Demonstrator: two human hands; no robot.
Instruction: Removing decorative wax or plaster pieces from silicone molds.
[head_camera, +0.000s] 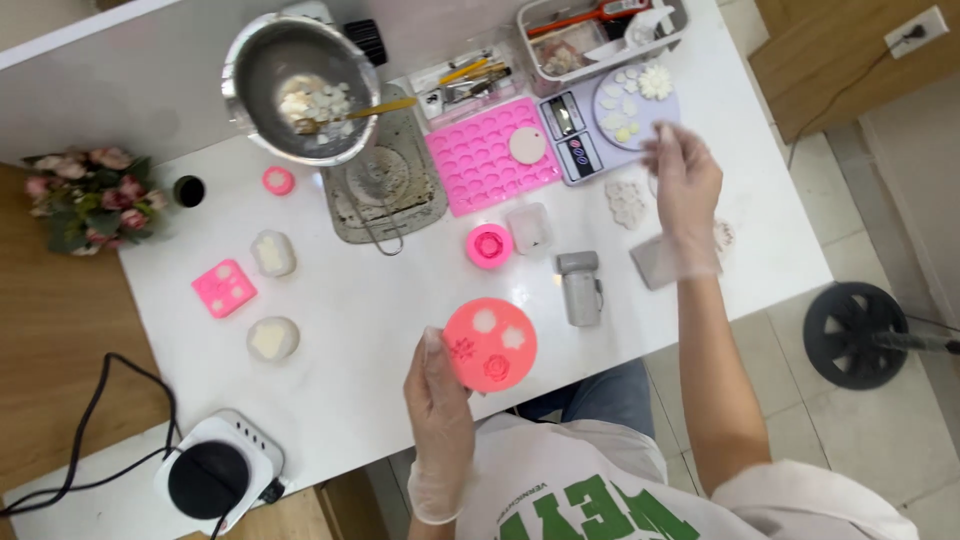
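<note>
On the white desk (380, 290), a steel bowl (300, 85) is set behind a grey metal tray (385, 185); a pink rectangular silicone mould (485, 160) is placed to its right, and a digital scale (600, 125) further right.

Blurred by motion at the fingers — right hand (684, 180), so grip unreadable. Partly covered by that hand: a pale flat piece (656, 262) at the wrist and a small white moulded shape (723, 235) beside it. Hidden under the left hand (437, 395): the near-left rim of the round coral mould (492, 344). Cut off by the top edge — clear plastic tray (600, 30) and metal pot (296, 88). Cropped at the bottom: black hotplate (212, 478), its cable running off left. Too small to make out — tools in the clear box (470, 80), display on the scale (565, 120).
</note>
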